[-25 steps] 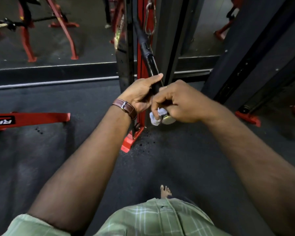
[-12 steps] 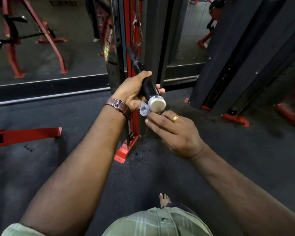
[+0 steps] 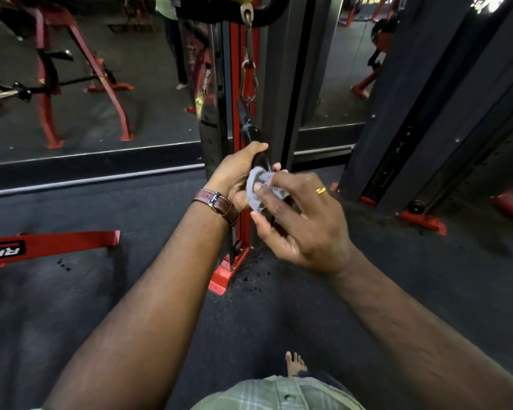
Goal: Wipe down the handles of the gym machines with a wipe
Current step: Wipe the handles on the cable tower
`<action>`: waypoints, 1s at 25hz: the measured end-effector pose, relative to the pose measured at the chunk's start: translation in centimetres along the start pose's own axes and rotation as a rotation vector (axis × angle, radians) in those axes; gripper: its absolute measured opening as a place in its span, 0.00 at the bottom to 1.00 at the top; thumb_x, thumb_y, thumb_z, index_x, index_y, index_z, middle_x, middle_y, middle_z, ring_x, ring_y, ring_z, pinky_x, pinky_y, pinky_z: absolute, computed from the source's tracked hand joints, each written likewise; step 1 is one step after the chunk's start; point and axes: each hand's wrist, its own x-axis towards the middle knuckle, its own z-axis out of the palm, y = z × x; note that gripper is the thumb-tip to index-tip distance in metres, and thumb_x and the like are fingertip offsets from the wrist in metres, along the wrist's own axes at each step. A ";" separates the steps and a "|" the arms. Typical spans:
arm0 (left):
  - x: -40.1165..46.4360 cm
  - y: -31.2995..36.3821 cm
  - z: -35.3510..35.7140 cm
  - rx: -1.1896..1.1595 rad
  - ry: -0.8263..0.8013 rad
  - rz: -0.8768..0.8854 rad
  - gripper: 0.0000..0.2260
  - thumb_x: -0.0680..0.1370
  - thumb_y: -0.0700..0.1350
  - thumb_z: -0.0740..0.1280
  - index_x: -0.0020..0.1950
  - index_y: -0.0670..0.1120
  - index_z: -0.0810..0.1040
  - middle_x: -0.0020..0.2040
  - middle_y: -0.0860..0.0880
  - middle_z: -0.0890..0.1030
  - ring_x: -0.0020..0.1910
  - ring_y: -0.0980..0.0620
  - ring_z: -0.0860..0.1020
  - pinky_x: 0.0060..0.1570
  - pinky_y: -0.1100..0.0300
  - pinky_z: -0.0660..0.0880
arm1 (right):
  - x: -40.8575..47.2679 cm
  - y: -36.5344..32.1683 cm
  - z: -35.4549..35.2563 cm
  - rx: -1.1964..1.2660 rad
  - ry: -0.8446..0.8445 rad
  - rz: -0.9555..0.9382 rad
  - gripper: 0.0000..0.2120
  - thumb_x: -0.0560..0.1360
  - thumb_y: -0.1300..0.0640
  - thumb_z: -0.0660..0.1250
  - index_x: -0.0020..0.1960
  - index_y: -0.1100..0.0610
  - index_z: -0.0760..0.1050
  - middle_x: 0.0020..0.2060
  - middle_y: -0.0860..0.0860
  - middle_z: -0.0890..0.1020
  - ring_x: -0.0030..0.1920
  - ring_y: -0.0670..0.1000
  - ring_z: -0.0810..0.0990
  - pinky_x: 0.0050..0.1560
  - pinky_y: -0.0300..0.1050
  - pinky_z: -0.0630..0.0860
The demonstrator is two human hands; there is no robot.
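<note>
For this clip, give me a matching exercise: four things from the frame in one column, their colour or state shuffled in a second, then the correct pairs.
Column 1
1. wipe
2. left hand
3. watch strap
4. carabiner

Column 2
A. brown leather, on the left wrist
B. hangs above the black handle
C. pale grey, crumpled, pinched by the right hand
D. grips the black handle

Pairs: 1-C, 2-D, 3-A, 4-B
</note>
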 end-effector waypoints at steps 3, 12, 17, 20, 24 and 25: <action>-0.2 0.1 -0.6 0.030 0.054 0.097 0.14 0.80 0.44 0.68 0.61 0.39 0.72 0.29 0.42 0.79 0.24 0.47 0.80 0.23 0.57 0.77 | 0.7 -0.5 0.5 -0.021 -0.085 -0.074 0.11 0.77 0.61 0.71 0.55 0.66 0.83 0.51 0.62 0.83 0.45 0.58 0.80 0.48 0.51 0.79; -0.3 0.3 -0.1 -0.028 0.014 0.026 0.11 0.81 0.46 0.66 0.54 0.38 0.70 0.29 0.42 0.76 0.24 0.45 0.80 0.24 0.55 0.78 | -0.2 -3.5 0.9 0.352 0.192 0.554 0.08 0.74 0.70 0.73 0.53 0.65 0.84 0.45 0.59 0.80 0.46 0.44 0.79 0.45 0.34 0.76; 0.1 -0.6 -1.5 -0.043 0.159 0.143 0.21 0.80 0.58 0.65 0.54 0.40 0.78 0.44 0.41 0.82 0.38 0.46 0.83 0.42 0.54 0.81 | 2.6 -1.0 0.0 0.551 -0.191 0.402 0.06 0.74 0.65 0.73 0.50 0.60 0.86 0.45 0.54 0.79 0.46 0.50 0.79 0.45 0.39 0.75; -0.1 -1.2 -1.9 -0.190 0.128 0.106 0.35 0.79 0.69 0.53 0.54 0.38 0.80 0.45 0.39 0.83 0.40 0.43 0.84 0.42 0.50 0.82 | 4.4 -0.1 0.5 0.564 -0.382 0.575 0.04 0.73 0.59 0.74 0.47 0.53 0.86 0.43 0.49 0.78 0.43 0.44 0.77 0.42 0.36 0.74; -1.4 -2.2 -1.5 -0.195 0.002 0.077 0.40 0.76 0.74 0.42 0.42 0.44 0.80 0.32 0.45 0.80 0.27 0.48 0.80 0.26 0.58 0.78 | 5.9 2.1 4.3 0.304 -0.390 0.613 0.05 0.74 0.60 0.73 0.48 0.54 0.87 0.41 0.48 0.76 0.42 0.44 0.74 0.45 0.35 0.73; -1.7 -2.6 -1.6 -0.181 -0.008 0.078 0.42 0.75 0.75 0.40 0.46 0.44 0.79 0.32 0.45 0.80 0.26 0.48 0.79 0.23 0.59 0.77 | 6.0 2.6 4.9 0.289 -0.370 0.657 0.06 0.73 0.61 0.73 0.48 0.54 0.87 0.41 0.47 0.76 0.43 0.45 0.75 0.47 0.36 0.73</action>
